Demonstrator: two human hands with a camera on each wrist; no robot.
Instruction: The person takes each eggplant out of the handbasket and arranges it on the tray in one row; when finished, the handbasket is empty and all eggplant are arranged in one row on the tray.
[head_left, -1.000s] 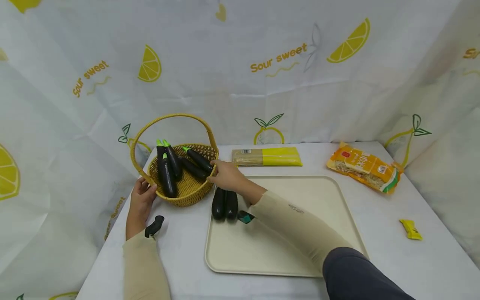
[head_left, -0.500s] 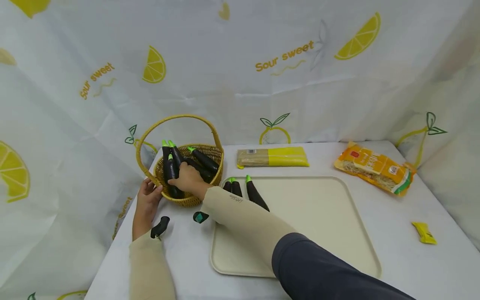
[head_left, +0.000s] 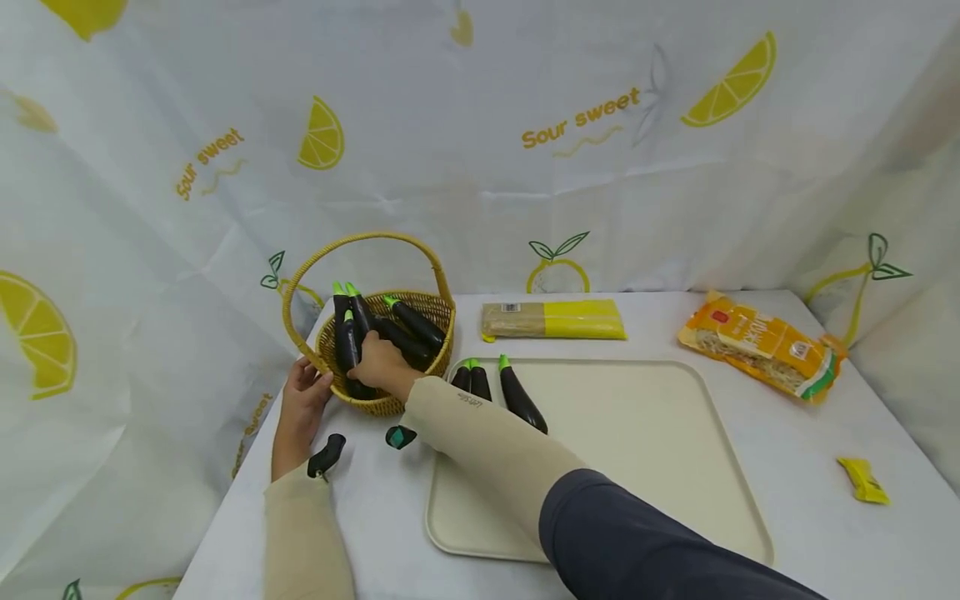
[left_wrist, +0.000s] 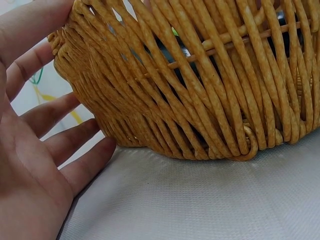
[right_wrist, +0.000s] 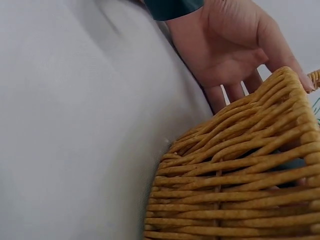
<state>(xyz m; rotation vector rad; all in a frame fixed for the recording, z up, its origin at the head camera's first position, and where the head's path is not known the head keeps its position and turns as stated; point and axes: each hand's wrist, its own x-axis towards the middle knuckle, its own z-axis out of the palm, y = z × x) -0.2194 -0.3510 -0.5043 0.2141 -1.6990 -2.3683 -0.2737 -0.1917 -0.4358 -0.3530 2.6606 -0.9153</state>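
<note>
A wicker basket [head_left: 386, 406] with a tall handle stands at the left and holds several dark eggplants with green stems. My left hand [head_left: 303, 404] holds its near left side; in the left wrist view the thumb is at the rim and the fingers [left_wrist: 82, 162] lie against the outer weave. My right hand [head_left: 381, 367] reaches inside and grips an eggplant [head_left: 347, 343], thumb on its side, its other fingertips partly hidden among the eggplants. In the right wrist view the basket wall [right_wrist: 240, 185] hides that hand, and the left hand [right_wrist: 225, 45] shows at the rim.
A beige tray [head_left: 637, 467] lies right of the basket, three eggplants [head_left: 521, 396] near its far left corner, partly behind my right sleeve. Behind it lies a yellow noodle pack [head_left: 555, 320]. An orange packet [head_left: 765, 343] and a small yellow wrapper [head_left: 864, 480] lie further right.
My right hand has gone from the basket's right rim to the eggplants inside it. The arm's shift uncovers the stems and a third eggplant on the tray. The left hand stays on the basket.
</note>
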